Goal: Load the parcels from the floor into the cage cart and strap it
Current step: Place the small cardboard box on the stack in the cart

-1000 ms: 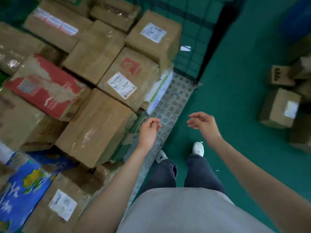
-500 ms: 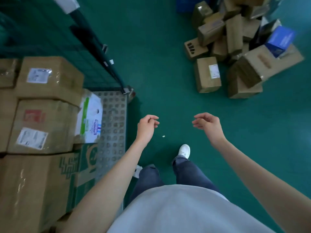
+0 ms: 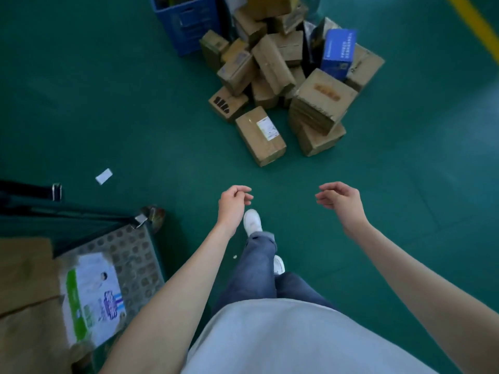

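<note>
A heap of brown cardboard parcels [image 3: 280, 76] lies on the green floor ahead, with a blue box [image 3: 339, 52] on top at the right. The nearest parcel [image 3: 260, 136] carries a white label. The cage cart [image 3: 135, 263], with a studded metal floor, is at the lower left and holds brown boxes [image 3: 27, 292] and a white and green pack [image 3: 91, 298]. My left hand [image 3: 233, 203] and my right hand [image 3: 340, 201] hang empty in front of me with loosely curled fingers, well short of the heap.
A blue plastic crate [image 3: 186, 20] stands behind the heap. A white scrap of paper [image 3: 104, 176] lies on the floor near the cart. A black strap with a metal buckle [image 3: 55, 191] hangs at the cart's side. A yellow floor line [image 3: 475, 25] runs at the top right.
My view has swung from the loaded cart to the parcel heap on the floor, which is now closer. Both hands stay empty and keep their pose.
</note>
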